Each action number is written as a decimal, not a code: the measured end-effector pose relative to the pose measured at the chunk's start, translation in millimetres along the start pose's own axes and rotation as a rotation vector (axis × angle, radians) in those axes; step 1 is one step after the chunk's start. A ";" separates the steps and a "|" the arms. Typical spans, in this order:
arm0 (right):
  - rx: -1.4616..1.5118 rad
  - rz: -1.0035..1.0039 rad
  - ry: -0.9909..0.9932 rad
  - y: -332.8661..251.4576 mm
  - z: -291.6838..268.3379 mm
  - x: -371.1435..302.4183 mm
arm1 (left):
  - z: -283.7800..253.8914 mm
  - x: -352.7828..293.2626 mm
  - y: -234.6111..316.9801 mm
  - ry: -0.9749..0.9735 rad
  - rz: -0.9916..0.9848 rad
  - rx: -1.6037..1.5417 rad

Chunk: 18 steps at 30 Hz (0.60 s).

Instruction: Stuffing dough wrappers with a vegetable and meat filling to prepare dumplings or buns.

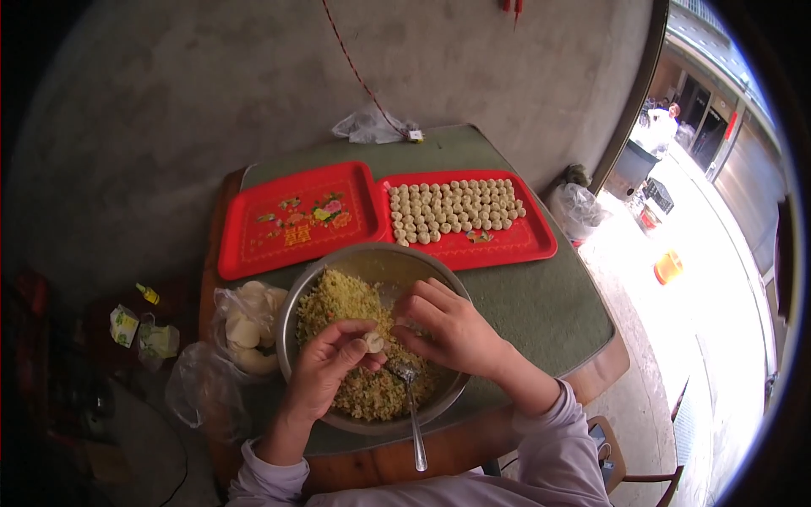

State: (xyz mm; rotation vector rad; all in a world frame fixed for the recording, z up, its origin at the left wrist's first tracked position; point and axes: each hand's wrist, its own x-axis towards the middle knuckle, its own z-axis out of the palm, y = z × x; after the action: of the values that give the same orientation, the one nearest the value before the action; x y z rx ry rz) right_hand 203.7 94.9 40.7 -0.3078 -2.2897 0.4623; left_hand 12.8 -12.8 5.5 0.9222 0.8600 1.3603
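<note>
A small pale stuffed dumpling (373, 342) is pinched between the thumb and fingers of my left hand (334, 359). Just to its right, my right hand (448, 329) hovers with fingers loosely bent and apart, and nothing shows in them. Both hands are over a large metal bowl (290, 325) of crumbly yellow-green filling (342, 300). A metal spoon (414, 422) stands with its head in the filling and its handle over the near rim. Left of the bowl, a clear plastic bag holds round pale wrappers (245, 334).
Behind the bowl, a red tray (465, 255) bears rows of small dumplings; another flowered red tray (253, 249) overlaps its left edge. The green-topped table (541, 304) has a wooden rim. A crumpled plastic bag (372, 127) lies by the wall, and a doorway opens at right.
</note>
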 end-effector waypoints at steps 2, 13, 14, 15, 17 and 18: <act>-0.026 -0.006 0.034 -0.9 2.5 0.4 | -0.7 -1.2 1.1 0.005 0.015 -0.002; 0.019 -0.029 -0.042 -9.1 8.1 -0.7 | 2.9 -3.0 0.7 0.043 0.081 0.064; 0.020 -0.028 -0.043 -8.4 7.7 -0.5 | 3.4 -3.3 0.9 0.043 0.080 0.064; 0.067 0.006 -0.026 -7.6 6.6 0.2 | 4.4 -3.9 1.6 0.044 0.099 0.112; 0.113 0.045 -0.010 -9.1 5.3 1.2 | 6.0 -4.3 0.6 0.043 0.115 0.158; 0.133 0.047 -0.021 -11.2 5.3 2.5 | 6.9 -4.3 -0.7 0.047 0.163 0.217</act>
State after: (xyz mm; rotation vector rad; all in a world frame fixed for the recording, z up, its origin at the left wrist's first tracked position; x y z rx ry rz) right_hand 197.3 84.4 43.7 -0.2919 -2.2630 0.6412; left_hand 19.2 -17.4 7.5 1.1523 0.9999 1.4524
